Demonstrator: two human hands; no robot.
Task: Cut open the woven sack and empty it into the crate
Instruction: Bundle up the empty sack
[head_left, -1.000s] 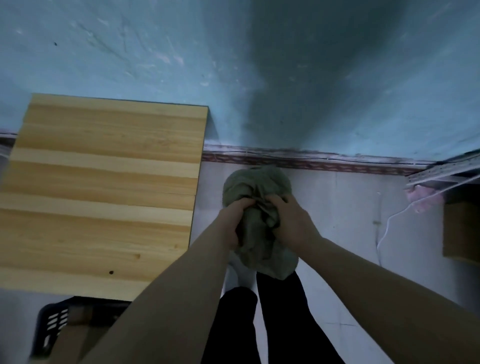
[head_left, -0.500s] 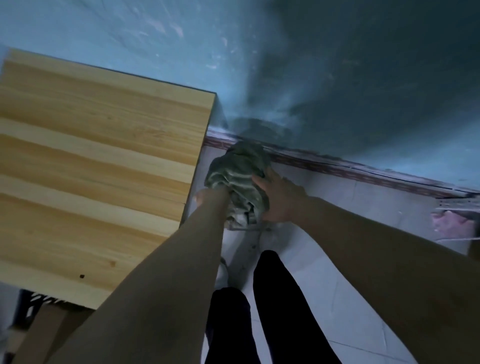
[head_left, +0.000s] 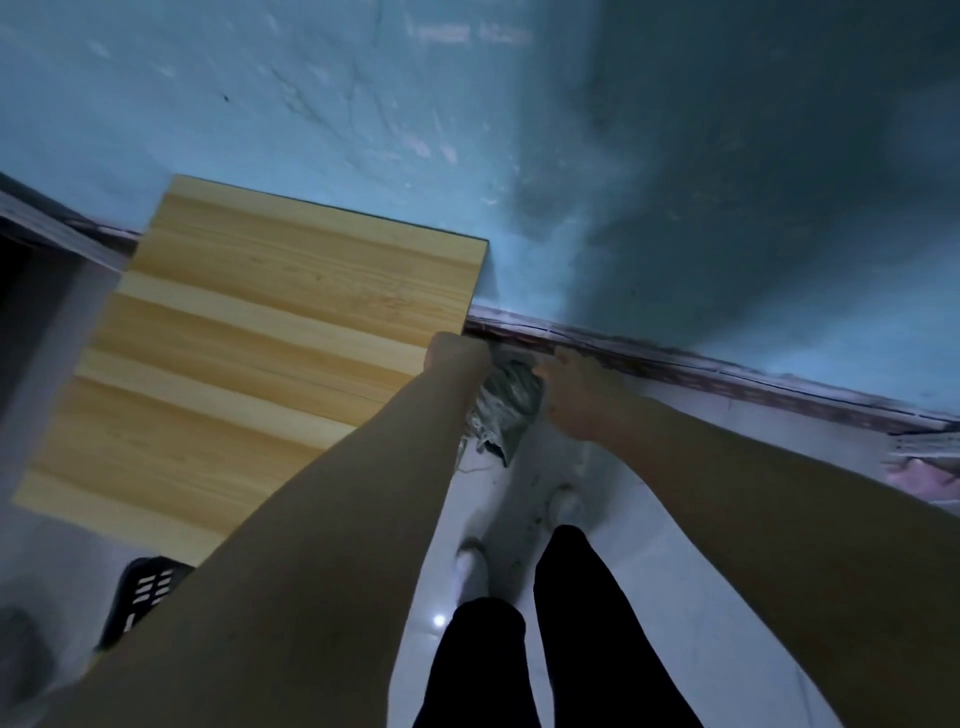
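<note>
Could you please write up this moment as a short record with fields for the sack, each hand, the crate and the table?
sack: grey-green woven sack, bunched, low by the wall base, between both hands
left hand: left hand on the sack's left side; fingers hidden
right hand: right hand against the sack's right side
crate: black slotted crate, partly under the table
table: wooden table, left of the sack
cut visible: cannot tell

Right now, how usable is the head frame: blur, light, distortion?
Head view: dim, bluish; motion blur smears both hands and the sack; wide-angle bending tilts the baseboard; one glare spot on the floor tile; large shadow on the wall.
</note>
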